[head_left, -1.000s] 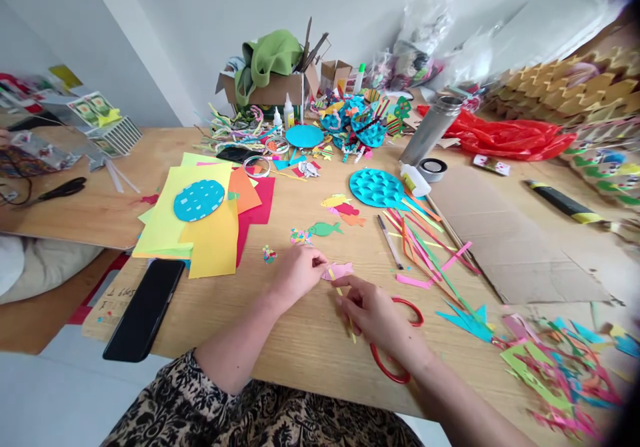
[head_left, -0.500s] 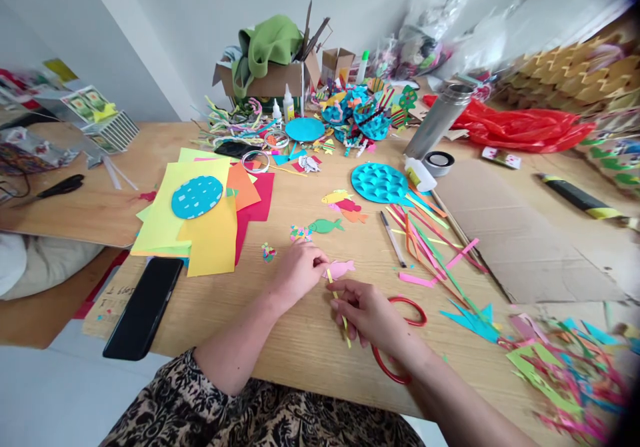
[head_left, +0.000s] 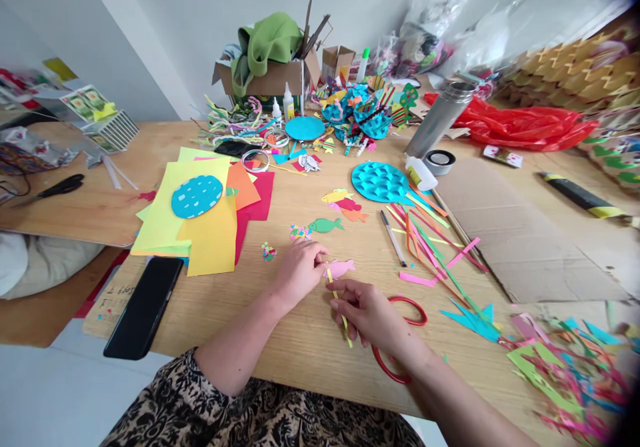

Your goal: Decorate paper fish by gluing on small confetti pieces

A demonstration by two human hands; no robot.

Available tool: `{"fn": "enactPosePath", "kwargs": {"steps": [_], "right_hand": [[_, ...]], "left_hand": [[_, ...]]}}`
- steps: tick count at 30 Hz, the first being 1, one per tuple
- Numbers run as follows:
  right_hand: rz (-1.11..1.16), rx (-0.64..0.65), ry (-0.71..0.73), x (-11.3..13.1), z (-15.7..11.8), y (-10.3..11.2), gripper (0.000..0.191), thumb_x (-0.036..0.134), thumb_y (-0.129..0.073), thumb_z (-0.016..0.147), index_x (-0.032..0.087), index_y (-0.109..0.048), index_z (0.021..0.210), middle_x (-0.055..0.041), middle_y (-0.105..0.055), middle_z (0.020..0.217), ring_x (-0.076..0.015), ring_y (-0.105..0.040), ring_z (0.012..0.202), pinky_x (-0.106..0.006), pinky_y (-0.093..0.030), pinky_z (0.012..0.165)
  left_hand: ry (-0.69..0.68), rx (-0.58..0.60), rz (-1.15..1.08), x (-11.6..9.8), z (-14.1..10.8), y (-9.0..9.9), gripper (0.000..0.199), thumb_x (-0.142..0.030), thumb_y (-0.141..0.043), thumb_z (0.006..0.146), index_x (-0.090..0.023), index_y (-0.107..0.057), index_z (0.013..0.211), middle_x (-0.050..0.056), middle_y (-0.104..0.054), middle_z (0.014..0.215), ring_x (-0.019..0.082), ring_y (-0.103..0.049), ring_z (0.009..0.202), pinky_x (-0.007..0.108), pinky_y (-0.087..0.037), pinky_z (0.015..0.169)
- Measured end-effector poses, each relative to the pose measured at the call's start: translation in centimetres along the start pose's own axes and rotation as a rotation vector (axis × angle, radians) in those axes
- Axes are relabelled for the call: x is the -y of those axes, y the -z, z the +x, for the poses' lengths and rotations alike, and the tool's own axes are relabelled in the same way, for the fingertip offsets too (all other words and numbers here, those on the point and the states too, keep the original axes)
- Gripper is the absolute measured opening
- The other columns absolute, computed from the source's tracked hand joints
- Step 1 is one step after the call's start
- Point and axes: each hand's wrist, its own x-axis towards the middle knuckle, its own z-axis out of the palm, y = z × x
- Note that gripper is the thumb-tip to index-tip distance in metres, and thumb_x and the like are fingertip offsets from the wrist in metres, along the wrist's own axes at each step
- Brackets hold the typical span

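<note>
A narrow yellow paper strip (head_left: 346,330) runs slantwise between my two hands, low over the table. My left hand (head_left: 300,275) has its fingertips closed at the strip's upper end, next to a pink paper fish (head_left: 343,269). Lower down, the thumb and fingers of my right hand (head_left: 367,310) pinch the same strip. Red-handled scissors (head_left: 421,313) lie partly under my right hand and wrist, their blades hidden. A green paper fish (head_left: 326,225) and small heaps of colored paper bits (head_left: 269,252) rest just beyond my left hand.
Colored paper sheets (head_left: 213,247) and a black phone (head_left: 144,308) are at left. A blue scaled paper disc (head_left: 380,182), a pen (head_left: 393,237), loose paper strips (head_left: 430,247) and cardboard (head_left: 520,233) cover the right. A metal flask (head_left: 440,119) and a filled box (head_left: 270,81) stand behind.
Almost nothing differs. Both hands keep their places on the yellow strip, and the view has shifted very slightly.
</note>
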Motion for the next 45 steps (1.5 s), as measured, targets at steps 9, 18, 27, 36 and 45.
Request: {"fn": "enactPosePath", "kwargs": {"steps": [9, 18, 27, 36, 45], "right_hand": [[-0.018, -0.001, 0.013, 0.1, -0.2, 0.0, 0.032, 0.019, -0.05, 0.088, 0.014, -0.055, 0.119, 0.0034, -0.061, 0.067, -0.0063, -0.052, 0.038, -0.015, -0.037, 0.029], [-0.082, -0.02, 0.098, -0.6, -0.3, 0.2, 0.031, 0.021, -0.054, 0.087, 0.015, -0.06, 0.116, 0.003, -0.062, 0.064, -0.0073, -0.051, 0.036, -0.017, -0.035, 0.033], [-0.647, -0.158, 0.217, 1.8, -3.9, 3.4, 0.031, 0.035, -0.058, 0.087, 0.019, -0.068, 0.112, -0.0069, -0.075, 0.081, -0.0198, -0.07, 0.071, -0.027, -0.046, 0.063], [-0.501, -0.913, 0.234, 3.2, -4.1, 15.9, 0.024, 0.033, -0.055, 0.084, 0.018, -0.069, 0.095, -0.0034, -0.07, 0.072, -0.0137, -0.061, 0.053, -0.025, -0.042, 0.054], [-0.913, -0.75, -0.025, 1.5, 1.7, 13.9, 0.017, 0.027, -0.054, 0.081, 0.018, -0.068, 0.076, -0.008, -0.073, 0.083, -0.0207, -0.064, 0.081, -0.027, -0.036, 0.062]], "left_hand": [[-0.037, 0.002, 0.058, -0.3, -0.4, 0.2, 0.019, -0.005, -0.07, 0.075, -0.019, -0.063, 0.087, 0.0, -0.064, 0.076, 0.018, -0.059, 0.081, 0.032, -0.045, 0.078], [-0.066, 0.009, 0.068, 0.0, -0.2, 0.3, 0.019, -0.001, -0.069, 0.073, -0.017, -0.064, 0.082, 0.0, -0.064, 0.075, 0.019, -0.057, 0.08, 0.031, -0.043, 0.075], [-0.099, 0.025, 0.054, 0.3, -0.2, 0.3, 0.014, -0.005, -0.069, 0.076, -0.018, -0.064, 0.075, 0.0, -0.064, 0.074, 0.019, -0.057, 0.078, 0.031, -0.042, 0.074], [-0.105, 0.006, 0.053, 0.5, -0.2, 0.1, 0.012, -0.008, -0.069, 0.077, -0.018, -0.064, 0.072, 0.001, -0.065, 0.074, 0.02, -0.057, 0.079, 0.032, -0.042, 0.075], [-0.119, -0.013, 0.065, 0.7, -0.2, -0.1, 0.013, -0.009, -0.068, 0.076, -0.02, -0.064, 0.072, 0.0, -0.065, 0.074, 0.019, -0.057, 0.078, 0.031, -0.042, 0.074]]}}
